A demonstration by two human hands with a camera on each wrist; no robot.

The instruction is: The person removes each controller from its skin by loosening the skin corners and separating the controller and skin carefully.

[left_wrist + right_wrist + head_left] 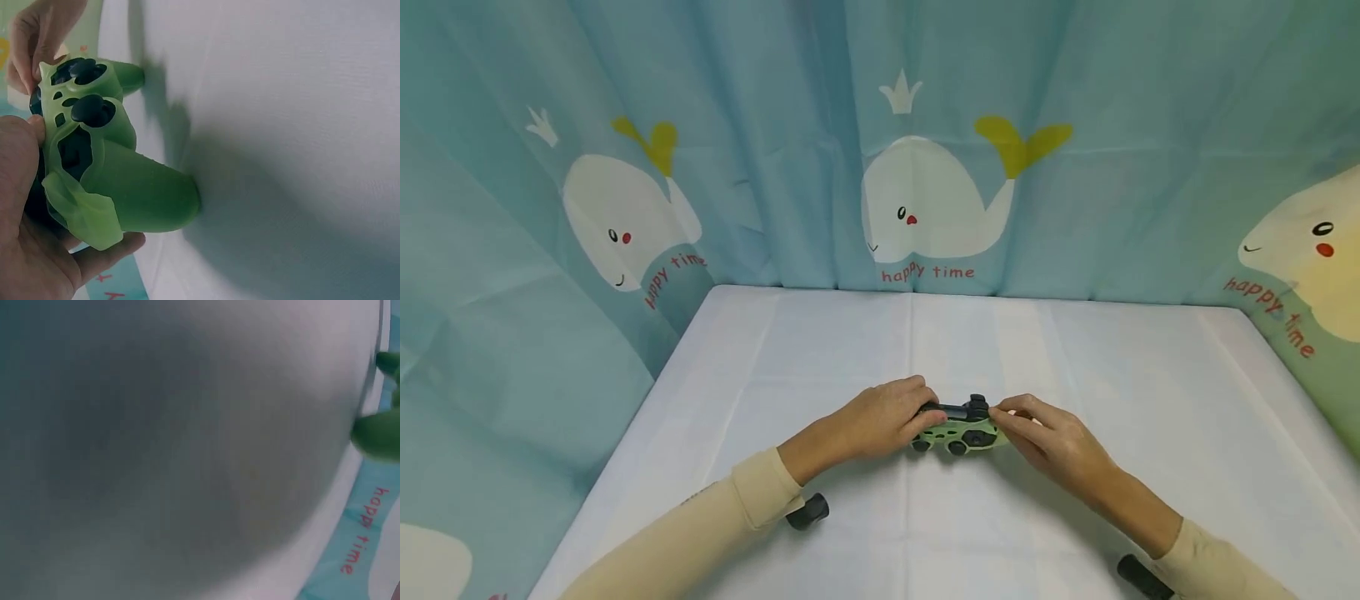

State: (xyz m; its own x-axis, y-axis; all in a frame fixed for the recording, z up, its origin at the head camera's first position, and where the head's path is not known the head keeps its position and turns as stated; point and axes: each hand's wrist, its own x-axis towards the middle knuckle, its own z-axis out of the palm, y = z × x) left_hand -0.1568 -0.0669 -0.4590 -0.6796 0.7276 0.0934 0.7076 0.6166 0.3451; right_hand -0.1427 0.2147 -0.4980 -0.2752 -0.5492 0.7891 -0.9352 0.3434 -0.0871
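Cover [159,190] of rubbery green material appears mostly fitted over black plastic game controller [957,412] gripped by left hand [880,418], right hand [1063,442] pinching its edge, one loose green flap [94,220] left to seat.

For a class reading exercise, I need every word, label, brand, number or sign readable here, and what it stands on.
"happy time": red print, three times in the head view and once in the right wrist view, on the blue-green fabric curtain.
Red letter fragments on it elsewhere: cut off, unreadable.
Small marks, left beige fabric sleeve: too small to read.
Black-and-green game controller: nothing readable.
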